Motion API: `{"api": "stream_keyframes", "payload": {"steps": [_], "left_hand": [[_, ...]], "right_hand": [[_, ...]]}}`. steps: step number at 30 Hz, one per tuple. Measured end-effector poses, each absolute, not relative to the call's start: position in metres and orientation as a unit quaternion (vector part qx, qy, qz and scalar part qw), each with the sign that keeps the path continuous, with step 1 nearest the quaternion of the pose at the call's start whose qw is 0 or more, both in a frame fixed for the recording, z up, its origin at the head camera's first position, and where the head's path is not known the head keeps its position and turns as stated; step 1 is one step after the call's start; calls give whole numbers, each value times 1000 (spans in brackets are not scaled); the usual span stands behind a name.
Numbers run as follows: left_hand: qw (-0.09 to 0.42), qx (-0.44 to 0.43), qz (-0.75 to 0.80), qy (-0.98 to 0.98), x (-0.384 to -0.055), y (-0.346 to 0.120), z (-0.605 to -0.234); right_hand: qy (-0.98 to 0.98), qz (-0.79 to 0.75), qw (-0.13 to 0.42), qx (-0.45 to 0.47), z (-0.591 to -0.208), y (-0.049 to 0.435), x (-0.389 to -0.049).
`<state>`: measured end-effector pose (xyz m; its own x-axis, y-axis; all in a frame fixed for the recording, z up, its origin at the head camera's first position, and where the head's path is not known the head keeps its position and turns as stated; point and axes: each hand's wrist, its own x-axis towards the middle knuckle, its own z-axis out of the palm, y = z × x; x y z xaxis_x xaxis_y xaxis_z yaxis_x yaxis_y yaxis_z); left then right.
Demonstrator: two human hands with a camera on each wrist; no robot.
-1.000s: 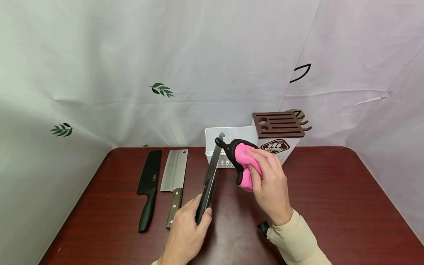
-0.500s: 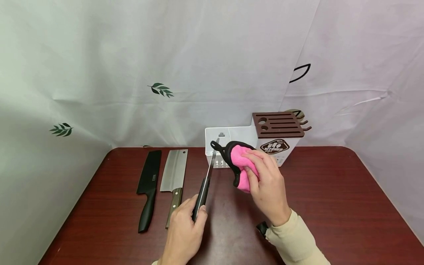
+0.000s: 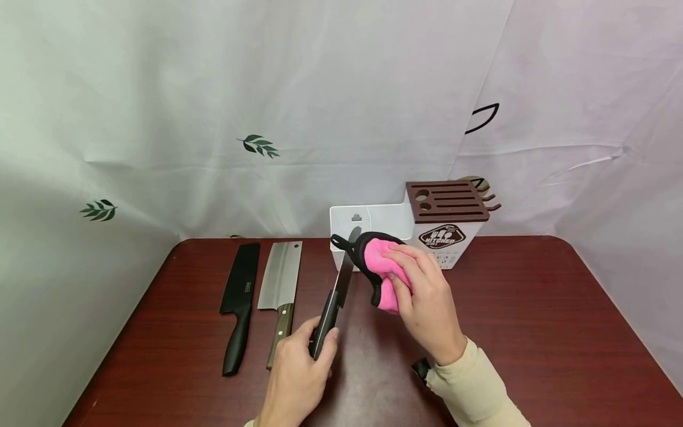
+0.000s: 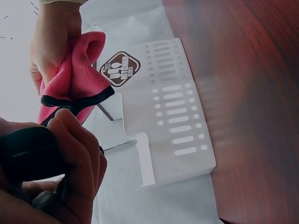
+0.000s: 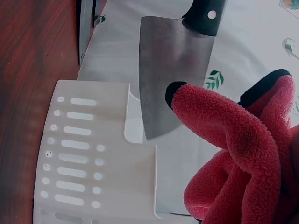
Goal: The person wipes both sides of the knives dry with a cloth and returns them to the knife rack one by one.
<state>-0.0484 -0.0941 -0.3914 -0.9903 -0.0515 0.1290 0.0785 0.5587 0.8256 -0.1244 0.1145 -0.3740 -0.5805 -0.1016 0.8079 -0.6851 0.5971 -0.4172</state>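
Pink cloth (image 3: 377, 254) now further left, tight in bent right fingers (image 3: 418, 264), knife handle (image 3: 326, 322) within curled left fingers (image 3: 306, 332).

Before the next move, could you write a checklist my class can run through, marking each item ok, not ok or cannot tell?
1. Left grip holds the knife by its handle: ok.
2. Right grip holds the pink cloth: ok.
3. Cloth smooth and flat: not ok, it is bunched.
4. Cloth touching the blade: cannot tell; they overlap in view, but contact is hidden.
5. Black knife and steel cleaver lying on the table: ok.
6. Holder standing upright: ok.
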Motion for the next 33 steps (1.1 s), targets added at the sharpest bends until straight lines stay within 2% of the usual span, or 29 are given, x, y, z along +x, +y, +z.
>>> {"api": "stream_keyframes", "payload": {"steps": [8,15,25,33], "left_hand": [[52,-16,-484,-873,-49,-95,-391],[79,-34,-444,-892,-49,-96,-393],[91,-57,-431,-896,-50,-96,-395],[75,-59,-454,-886,-50,-96,-396]], "right_hand": [[-803,380,382,255,-374,114,-124],[-808,372,365,274,-374,114,-123],[-788,364,366,335,-374,111,-123],[-780,352,353,378,-372,109,-122]]}}
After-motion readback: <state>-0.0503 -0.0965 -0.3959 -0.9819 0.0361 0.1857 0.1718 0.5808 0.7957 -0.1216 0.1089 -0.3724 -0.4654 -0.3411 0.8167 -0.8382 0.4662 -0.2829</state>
